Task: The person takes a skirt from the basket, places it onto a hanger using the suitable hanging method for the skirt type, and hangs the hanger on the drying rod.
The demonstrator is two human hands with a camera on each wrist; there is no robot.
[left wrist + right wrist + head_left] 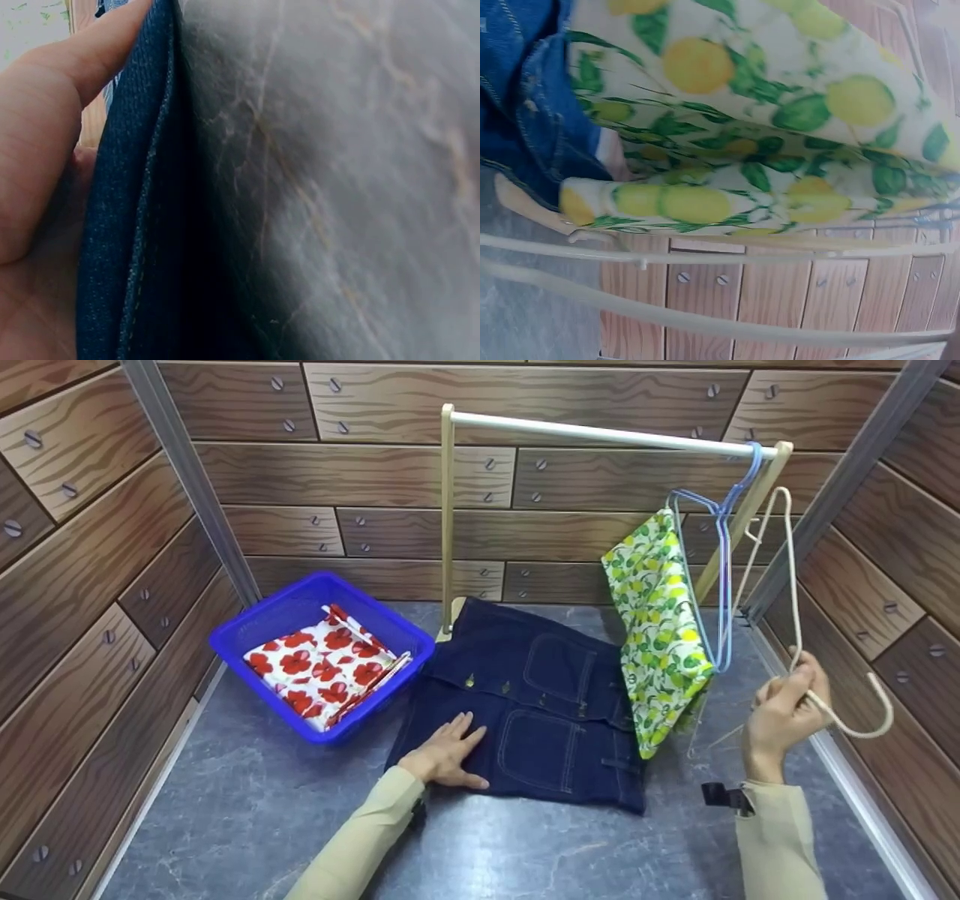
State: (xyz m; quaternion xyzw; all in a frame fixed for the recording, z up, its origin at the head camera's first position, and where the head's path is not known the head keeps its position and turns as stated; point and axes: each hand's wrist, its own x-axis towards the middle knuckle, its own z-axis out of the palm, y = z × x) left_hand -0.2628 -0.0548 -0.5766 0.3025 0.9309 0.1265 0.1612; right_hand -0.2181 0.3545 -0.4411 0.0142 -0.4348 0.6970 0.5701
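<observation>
A dark blue denim garment (517, 697) with stitched pockets and buttons lies spread on the table. My left hand (446, 754) rests on its near left part, fingers spread and thumb apart. In the left wrist view the denim edge (124, 217) runs beside the thumb. My right hand (791, 705) grips a white hanger (794, 577) in the air at the right, its hook pointing toward the lower right. Left of that hand hangs a lemon-print cloth (660, 637) on a blue hanger (724, 570); the cloth overlaps the denim's right side in this view.
A wooden rack with a white rail (600, 431) stands at the back, the blue hanger hooked at its right end. To the left sits a blue basket (251, 671) with a red-flowered white cloth (322, 667) inside. Wood-patterned walls (390, 472) enclose the grey table (225, 810).
</observation>
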